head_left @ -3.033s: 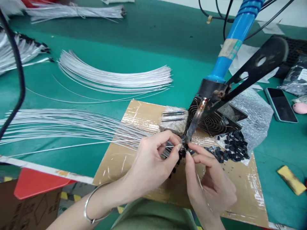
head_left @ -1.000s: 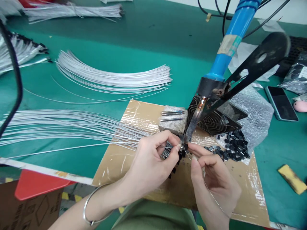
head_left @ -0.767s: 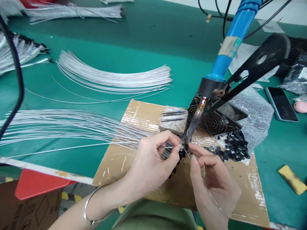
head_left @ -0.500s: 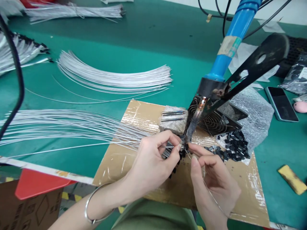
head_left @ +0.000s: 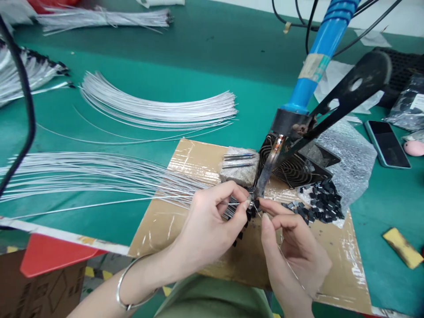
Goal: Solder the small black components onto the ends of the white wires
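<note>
My left hand is closed in a pinch on the end of a thin white cable, right by the tip of a soldering iron. The blue-handled iron is fixed tip-down in a black metal bracket. Between thumb and fingers of my right hand, a thin strand of solder wire runs up towards the same tip and trails down across the palm. A small black piece sits at the meeting point, partly hidden by fingertips. Beneath my left hand lie more white cables, some with black ends.
Cardboard covers the work spot. Loose black pieces lie on bubble wrap to the right, near a phone and a yellow sponge. A black fan stands behind the tip. Another cable bundle lies further back.
My right hand has shifted very slightly left, with the solder wire closer to the tip. My left hand stays in place on the cable.
</note>
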{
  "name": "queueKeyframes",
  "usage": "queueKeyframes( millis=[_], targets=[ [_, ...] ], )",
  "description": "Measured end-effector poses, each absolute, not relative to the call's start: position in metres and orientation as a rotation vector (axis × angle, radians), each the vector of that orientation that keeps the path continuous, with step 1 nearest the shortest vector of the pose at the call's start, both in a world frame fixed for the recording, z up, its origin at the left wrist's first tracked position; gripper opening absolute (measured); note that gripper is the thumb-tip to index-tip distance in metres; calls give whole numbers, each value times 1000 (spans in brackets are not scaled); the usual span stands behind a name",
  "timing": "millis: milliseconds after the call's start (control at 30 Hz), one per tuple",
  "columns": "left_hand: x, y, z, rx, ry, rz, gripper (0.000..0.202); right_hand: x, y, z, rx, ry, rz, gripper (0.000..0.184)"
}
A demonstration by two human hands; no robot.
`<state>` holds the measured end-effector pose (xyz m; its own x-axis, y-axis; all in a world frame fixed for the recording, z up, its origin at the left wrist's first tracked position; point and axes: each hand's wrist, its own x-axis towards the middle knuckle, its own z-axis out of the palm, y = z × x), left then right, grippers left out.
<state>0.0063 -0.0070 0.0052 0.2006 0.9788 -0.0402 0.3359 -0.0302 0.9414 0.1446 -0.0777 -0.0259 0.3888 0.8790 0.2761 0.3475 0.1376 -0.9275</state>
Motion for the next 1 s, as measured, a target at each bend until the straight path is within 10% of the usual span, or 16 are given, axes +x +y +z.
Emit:
queueKeyframes(
  millis=[1000],
  targets=[
    [6, -7, 4, 1519, 1283, 858, 12, 145, -78, -27, -1428, -1142, 572, 17]
  ],
)
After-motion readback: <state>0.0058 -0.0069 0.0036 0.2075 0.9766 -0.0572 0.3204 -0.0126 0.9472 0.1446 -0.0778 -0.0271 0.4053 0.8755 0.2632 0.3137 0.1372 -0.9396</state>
